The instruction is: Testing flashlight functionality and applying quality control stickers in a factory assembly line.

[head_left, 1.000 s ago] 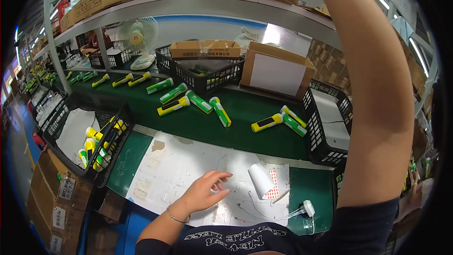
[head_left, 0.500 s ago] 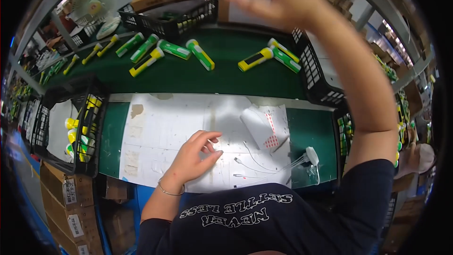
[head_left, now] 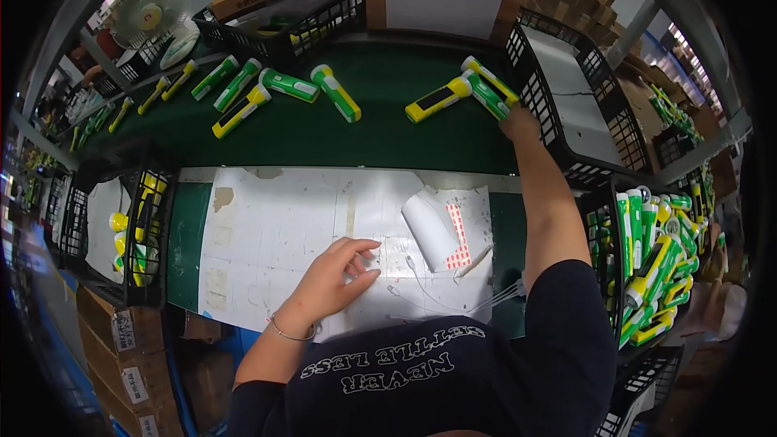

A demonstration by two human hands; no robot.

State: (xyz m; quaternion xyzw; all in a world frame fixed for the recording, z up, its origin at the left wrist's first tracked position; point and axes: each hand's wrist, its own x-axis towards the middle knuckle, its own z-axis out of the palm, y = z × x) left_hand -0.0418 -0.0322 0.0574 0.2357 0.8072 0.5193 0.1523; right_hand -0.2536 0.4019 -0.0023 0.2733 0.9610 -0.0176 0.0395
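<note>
Green flashlight (head_left: 489,98) at indistinct right grip (head_left: 520,123)

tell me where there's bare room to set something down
Free: the white sheet left of the left hand, and the green belt between the left flashlights and right trio. Crowded: the sheet's right side, with curled paper and cables; around the right hand; the heaped right crate.

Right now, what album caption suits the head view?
Right hand at a trio of flashlights, left hand open over a white sheet.
</note>
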